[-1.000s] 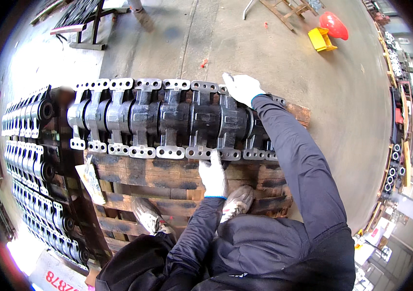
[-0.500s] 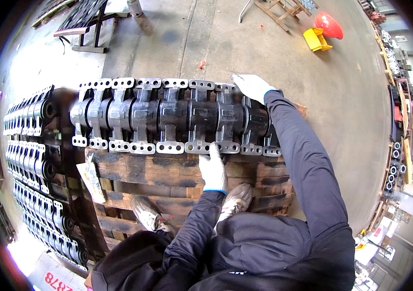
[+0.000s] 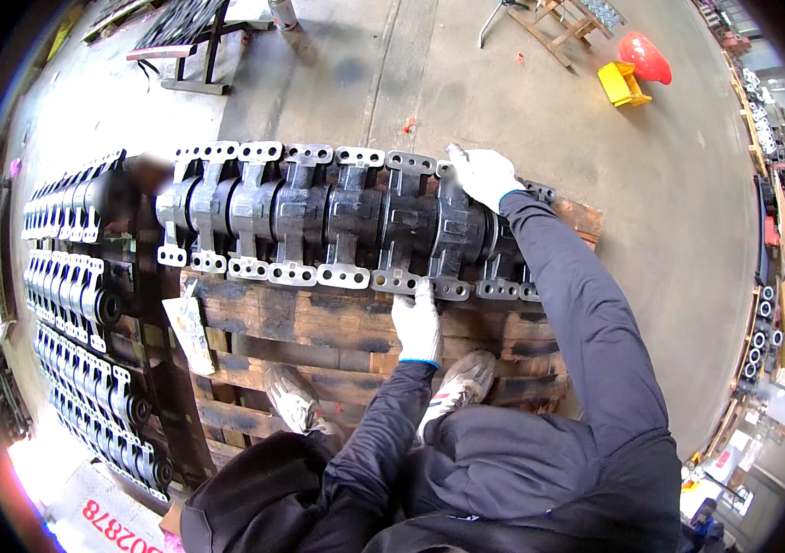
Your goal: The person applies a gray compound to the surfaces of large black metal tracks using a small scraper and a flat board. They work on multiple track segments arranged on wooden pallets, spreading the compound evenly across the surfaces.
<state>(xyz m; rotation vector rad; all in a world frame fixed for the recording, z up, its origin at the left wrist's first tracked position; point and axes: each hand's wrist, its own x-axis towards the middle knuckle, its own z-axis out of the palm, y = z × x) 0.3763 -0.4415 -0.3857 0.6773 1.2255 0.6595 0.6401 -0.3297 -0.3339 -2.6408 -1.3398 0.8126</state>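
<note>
I see a row of dark cast-metal housings (image 3: 346, 217), dull and rough with paler, slightly shiny flanges, on a wooden pallet (image 3: 319, 318) of weathered, stained, coarse planks. White knitted cloth gloves cover my left hand (image 3: 416, 323) and right hand (image 3: 483, 175). The concrete floor (image 3: 521, 111) looks matt and scuffed.

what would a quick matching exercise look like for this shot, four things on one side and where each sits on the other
Things:
1. left hand
2. right hand
3. yellow box
4. wooden pallet

Places:
A. on the concrete floor, far right, beside a red object
B. under the row of dark castings
C. on the near flange edge of the row
D. on the far top edge of the row

Pairs: 1-C, 2-D, 3-A, 4-B
</note>
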